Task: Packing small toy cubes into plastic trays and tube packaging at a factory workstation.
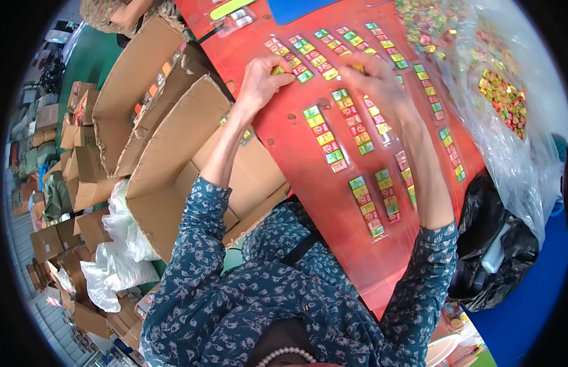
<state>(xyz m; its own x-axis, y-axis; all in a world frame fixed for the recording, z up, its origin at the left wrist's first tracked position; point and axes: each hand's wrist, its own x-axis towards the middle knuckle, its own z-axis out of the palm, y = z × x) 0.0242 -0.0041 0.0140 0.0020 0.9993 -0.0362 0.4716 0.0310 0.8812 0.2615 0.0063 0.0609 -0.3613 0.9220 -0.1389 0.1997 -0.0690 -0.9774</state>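
Note:
On the red table (pixel 284 131) lie several narrow clear plastic strips filled with small square pieces in red, yellow and green. My left hand (pixel 264 79) is closed at the near end of the far-left strip (pixel 290 56), with a small yellow piece at its fingertips. Over the middle strips hovers my right hand (pixel 377 82), smeared by motion. Its fingers are curled together, and a bit of yellow shows by them; what they hold is unclear. Closer to me lie a filled strip (pixel 325 137) and another filled strip (pixel 366 207).
A large open cardboard box (pixel 168 165) stands left against the table. At right, a clear plastic bag (pixel 480 92) holds a heap of small wrapped pieces (pixel 503 101), with a black plastic bag (pixel 498 263) below it. Another person's arm (pixel 130 13) shows at upper left.

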